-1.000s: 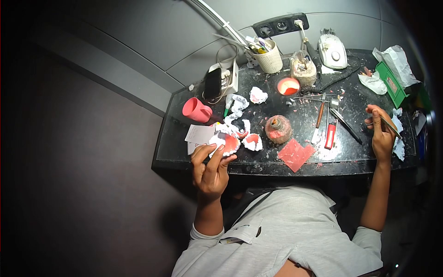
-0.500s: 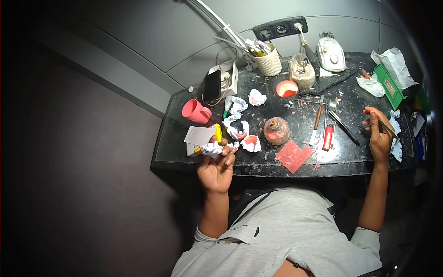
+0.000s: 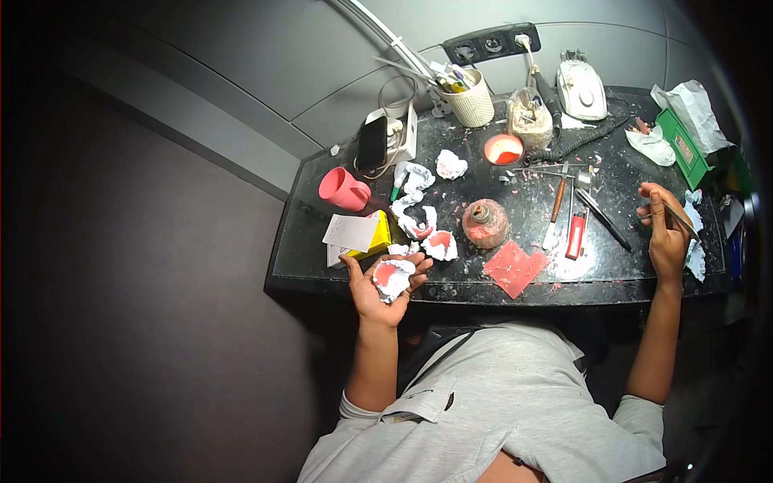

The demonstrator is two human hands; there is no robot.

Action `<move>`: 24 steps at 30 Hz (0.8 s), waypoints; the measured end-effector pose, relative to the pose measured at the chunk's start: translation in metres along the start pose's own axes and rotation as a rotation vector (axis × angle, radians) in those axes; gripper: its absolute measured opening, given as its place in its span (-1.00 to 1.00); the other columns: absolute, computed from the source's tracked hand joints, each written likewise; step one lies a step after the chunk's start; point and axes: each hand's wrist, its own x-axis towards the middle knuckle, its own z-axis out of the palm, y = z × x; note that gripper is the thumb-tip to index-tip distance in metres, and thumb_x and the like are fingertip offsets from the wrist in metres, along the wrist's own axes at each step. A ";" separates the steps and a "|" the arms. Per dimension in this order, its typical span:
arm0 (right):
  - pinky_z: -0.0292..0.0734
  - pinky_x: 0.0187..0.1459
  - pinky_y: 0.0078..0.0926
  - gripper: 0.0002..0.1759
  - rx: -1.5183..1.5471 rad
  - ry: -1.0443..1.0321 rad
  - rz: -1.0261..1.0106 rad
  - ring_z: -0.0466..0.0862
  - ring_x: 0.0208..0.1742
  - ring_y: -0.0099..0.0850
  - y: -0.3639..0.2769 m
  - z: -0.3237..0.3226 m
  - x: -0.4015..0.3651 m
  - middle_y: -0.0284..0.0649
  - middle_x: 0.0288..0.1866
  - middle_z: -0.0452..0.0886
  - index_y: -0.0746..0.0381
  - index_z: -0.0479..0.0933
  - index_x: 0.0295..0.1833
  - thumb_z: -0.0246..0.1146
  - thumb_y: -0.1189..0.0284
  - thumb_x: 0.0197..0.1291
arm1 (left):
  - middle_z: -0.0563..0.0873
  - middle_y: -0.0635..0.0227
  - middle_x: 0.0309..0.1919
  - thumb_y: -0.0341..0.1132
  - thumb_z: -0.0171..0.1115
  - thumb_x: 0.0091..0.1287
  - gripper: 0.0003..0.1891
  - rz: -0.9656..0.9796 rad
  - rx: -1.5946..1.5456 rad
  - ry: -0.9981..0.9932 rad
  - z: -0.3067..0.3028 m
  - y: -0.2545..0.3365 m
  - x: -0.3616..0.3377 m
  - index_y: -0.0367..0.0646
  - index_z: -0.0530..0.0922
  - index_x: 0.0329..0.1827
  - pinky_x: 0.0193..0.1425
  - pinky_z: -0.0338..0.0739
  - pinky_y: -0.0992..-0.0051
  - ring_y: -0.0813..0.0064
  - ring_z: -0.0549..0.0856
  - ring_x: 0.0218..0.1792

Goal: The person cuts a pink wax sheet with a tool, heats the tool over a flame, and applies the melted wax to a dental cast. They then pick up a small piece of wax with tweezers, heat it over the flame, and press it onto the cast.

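My left hand (image 3: pixel 373 306) is turned palm up at the bench's front edge, its fingers partly curled around a white plaster dental cast (image 3: pixel 400 282) with pink wax on its face. Just behind it, more plaster casts (image 3: pixel 440 245) lie on the bench. On the far right, my right hand (image 3: pixel 667 245) is raised with a thin, dark-edged hand tool (image 3: pixel 685 220) in its fingers; its working end is hard to make out. A pink wax sheet (image 3: pixel 515 269) and a glass spirit burner (image 3: pixel 485 224) lie between the hands.
A wax knife (image 3: pixel 556 205), a red lighter (image 3: pixel 575 236) and a black pen (image 3: pixel 604 219) lie on the dark bench. A pink mug (image 3: pixel 345 190), yellow box (image 3: pixel 371 241) and phone (image 3: pixel 373 146) stand left. At the back are a pen cup (image 3: pixel 470 108) and a white control unit (image 3: pixel 581 92).
My left hand has turned and opened out slightly, so the cast now lies in the palm with its pink side showing. My right hand has hardly moved.
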 end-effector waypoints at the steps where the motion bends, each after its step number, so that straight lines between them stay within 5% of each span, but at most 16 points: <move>1: 0.55 -0.26 -0.66 -0.69 -0.001 0.001 -0.001 0.69 -0.28 -0.61 0.000 0.000 0.000 -0.28 -0.06 0.80 0.24 0.73 0.11 0.21 0.26 0.58 | 0.63 -0.45 0.14 0.59 -0.19 0.38 0.03 -0.048 -0.019 0.064 0.001 0.001 -0.001 -0.46 0.54 0.06 -0.04 0.78 0.00 -0.43 0.69 0.10; 5: 0.55 -0.26 -0.66 -0.69 -0.010 -0.002 0.002 0.69 -0.28 -0.61 0.001 0.000 0.000 -0.28 -0.06 0.79 0.24 0.73 0.11 0.21 0.26 0.58 | 0.65 -0.40 0.15 0.56 -0.24 0.43 0.06 -0.093 -0.128 0.204 0.009 0.002 -0.005 -0.53 0.55 0.13 0.00 0.77 -0.01 -0.38 0.72 0.05; 7: 0.55 -0.25 -0.66 -0.69 -0.010 -0.001 0.000 0.69 -0.27 -0.61 0.001 0.000 0.000 -0.28 -0.06 0.80 0.24 0.73 0.11 0.21 0.26 0.58 | 0.57 -0.44 0.24 0.40 -0.09 0.52 -0.09 -0.088 0.060 0.122 0.009 0.004 -0.006 -0.54 0.50 0.20 0.03 0.81 -0.01 -0.39 0.70 0.11; 8: 0.55 -0.25 -0.66 -0.69 -0.012 -0.003 0.003 0.69 -0.27 -0.61 0.001 0.000 0.000 -0.28 -0.06 0.80 0.24 0.73 0.11 0.21 0.26 0.58 | 0.59 -0.42 0.23 0.16 0.00 0.60 -0.29 -0.114 0.156 0.007 -0.001 0.003 -0.004 -0.51 0.49 0.25 0.04 0.80 -0.04 -0.30 0.73 0.11; 11: 0.54 -0.25 -0.66 -0.68 0.000 -0.001 0.011 0.68 -0.27 -0.61 0.002 -0.001 0.000 -0.27 -0.05 0.80 0.25 0.72 0.11 0.21 0.25 0.58 | 0.58 -0.39 0.24 -0.06 0.08 0.61 -0.46 -0.086 0.486 -0.040 0.006 -0.004 -0.012 -0.46 0.43 0.33 0.05 0.81 -0.02 -0.21 0.75 0.11; 12: 0.54 -0.25 -0.66 -0.68 0.008 -0.004 0.010 0.68 -0.27 -0.61 0.002 -0.001 0.000 -0.27 -0.05 0.80 0.25 0.72 0.11 0.21 0.25 0.58 | 0.60 -0.29 0.22 -0.36 0.23 0.52 -0.53 -0.124 0.355 -0.051 0.009 -0.002 -0.014 -0.38 0.37 0.40 0.17 0.78 0.08 -0.09 0.74 0.16; 15: 0.54 -0.25 -0.66 -0.68 0.011 -0.004 0.011 0.69 -0.28 -0.61 0.003 -0.001 0.000 -0.27 -0.05 0.80 0.25 0.73 0.11 0.22 0.25 0.58 | 0.62 -0.15 0.17 -0.60 0.31 0.37 -0.43 0.108 0.646 -0.011 0.023 -0.011 -0.013 -0.34 0.34 0.42 0.35 0.67 0.17 0.02 0.69 0.25; 16: 0.54 -0.25 -0.66 -0.68 0.007 -0.005 0.014 0.69 -0.28 -0.61 0.002 -0.001 0.000 -0.28 -0.06 0.80 0.25 0.73 0.11 0.22 0.25 0.57 | 0.64 0.01 0.14 -0.71 0.38 0.25 -0.34 0.106 0.666 -0.028 0.020 -0.010 -0.009 -0.29 0.36 0.42 0.45 0.56 0.30 0.22 0.66 0.27; 24: 0.56 -0.26 -0.66 -0.69 -0.010 -0.001 -0.001 0.71 -0.28 -0.60 -0.001 0.000 0.000 -0.27 -0.06 0.81 0.23 0.74 0.10 0.23 0.24 0.56 | 0.66 0.15 0.17 -0.59 0.51 0.17 -0.40 0.421 1.531 -0.011 0.018 -0.012 0.003 -0.28 0.51 0.31 0.34 0.53 0.35 0.32 0.67 0.18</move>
